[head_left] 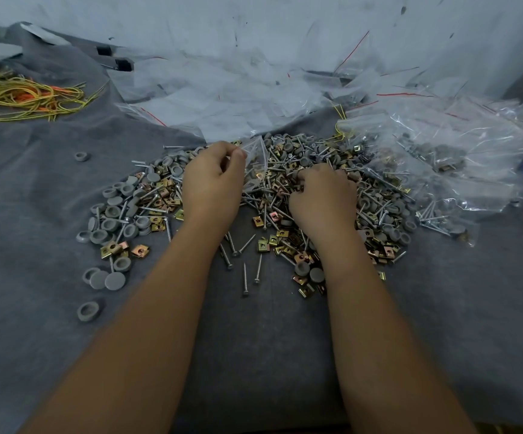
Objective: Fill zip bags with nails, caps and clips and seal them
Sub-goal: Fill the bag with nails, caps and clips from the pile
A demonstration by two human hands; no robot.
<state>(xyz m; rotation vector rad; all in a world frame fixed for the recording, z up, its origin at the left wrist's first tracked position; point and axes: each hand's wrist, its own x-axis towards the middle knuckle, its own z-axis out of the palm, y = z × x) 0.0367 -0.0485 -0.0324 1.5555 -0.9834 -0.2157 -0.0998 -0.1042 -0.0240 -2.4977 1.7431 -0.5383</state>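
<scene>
Centrally, left hand [213, 180] pinching small zip bag [255, 158], contents unclear; right hand [322, 195] curled into loose nails [253, 233]; filled bags [441, 161] right

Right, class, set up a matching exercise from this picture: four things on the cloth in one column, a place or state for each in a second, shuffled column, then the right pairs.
Things
1. small zip bag
2. yellow and orange cords
3. filled bags
4. right hand

Places or states
A. far left of the grey cloth
B. heaped at the right
C. pinched by the left hand
D. fingers curled into the pile of nails, caps and clips

Pairs: 1-C, 2-A, 3-B, 4-D
</scene>
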